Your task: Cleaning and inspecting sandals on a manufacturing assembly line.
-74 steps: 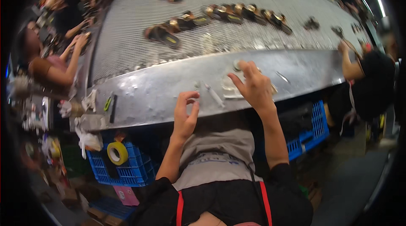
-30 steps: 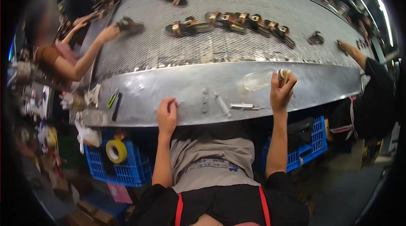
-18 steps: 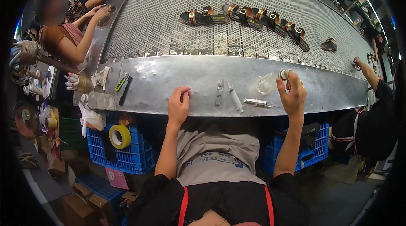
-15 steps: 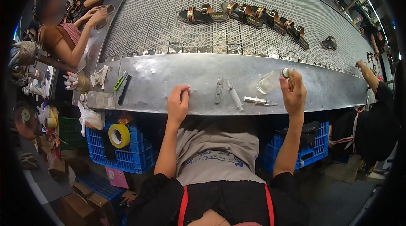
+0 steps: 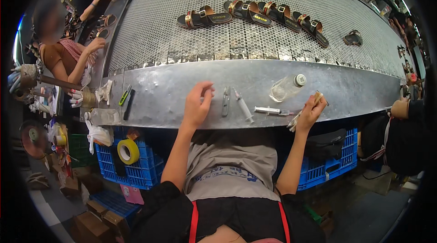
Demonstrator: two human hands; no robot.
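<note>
In my right hand (image 5: 310, 112) is a slim brush-like thing (image 5: 294, 122), tan at its upper end and whitish at its lower end; the fingers are closed around it, and its exact kind is unclear. A clear bottle (image 5: 287, 87) with a pale cap stands beyond that hand on the metal table edge (image 5: 177, 72), apart from it. Over the table, my left hand (image 5: 199, 103) has loosely bent fingers, apart, with nothing in them. Just right of it lie small metal thread snips (image 5: 226, 102), then a syringe (image 5: 244, 105). A second syringe (image 5: 273, 111) points toward my right hand.
Beyond the metal edge, a perforated conveyor (image 5: 150, 29) carries several black strap sandals (image 5: 248, 13). At left lie a green-handled cutter (image 5: 124, 97), a dark tool (image 5: 129, 105) and a clear bottle (image 5: 104, 116) on its side. Blue crates (image 5: 129, 165) stand below. A co-worker (image 5: 63, 56) handles sandals at far left.
My right hand has let go of the bottle's cap, moved down toward the near edge, and now holds the slim brush-like thing. The bottle stays standing. My left hand's fingers have opened a little.
</note>
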